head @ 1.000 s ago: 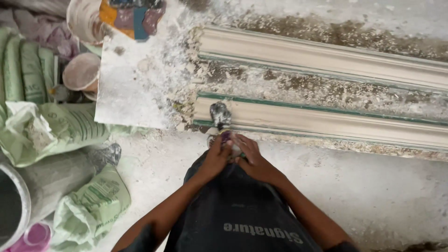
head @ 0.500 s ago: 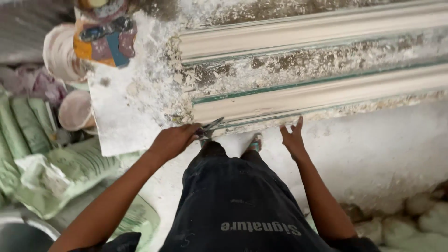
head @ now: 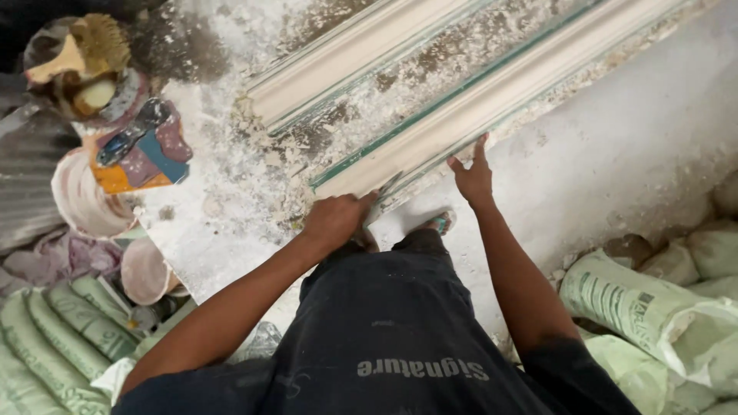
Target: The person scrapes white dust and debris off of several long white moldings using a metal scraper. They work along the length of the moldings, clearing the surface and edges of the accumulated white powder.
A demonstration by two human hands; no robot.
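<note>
The left hand was closed around a thin metal blade, fingers curled tight on its handle, the tip pressed against the near end of the long white plaster moulding. The right hand lay further along that same moulding, fingers spread flat on its lower edge, steadying it. The moulding ran diagonally across the plaster-crusted bench, and a second moulding lay beyond it, well apart. Off the moulding's near end, to the left, sat a dirty bowl and a paint-smeared board; green sacks were heaped below and to the right.

The risk, as I read it: that blade sat right at a brittle edge, and too much pry could chip or crack the cast. The spread fingers were also close to the blade's line, so a slip along the edge could catch them.
</note>
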